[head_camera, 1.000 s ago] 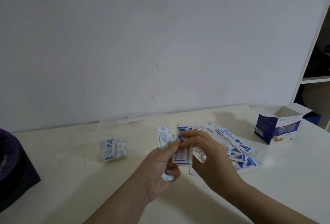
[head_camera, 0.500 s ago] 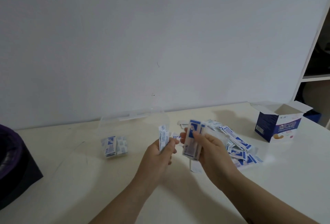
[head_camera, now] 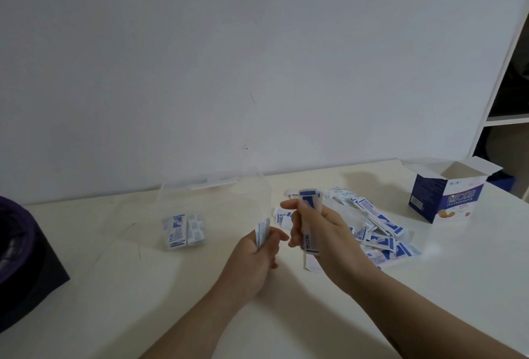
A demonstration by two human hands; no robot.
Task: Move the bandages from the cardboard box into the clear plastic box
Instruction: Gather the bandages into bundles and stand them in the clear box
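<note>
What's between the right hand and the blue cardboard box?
A loose pile of bandages lies between the right hand and cardboard box, in the head view.

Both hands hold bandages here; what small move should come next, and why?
Probably the left hand carries its small stack into the clear box, beside the bandages already there: the box lies just to its left, and the right hand grips a second stack to follow.
</note>
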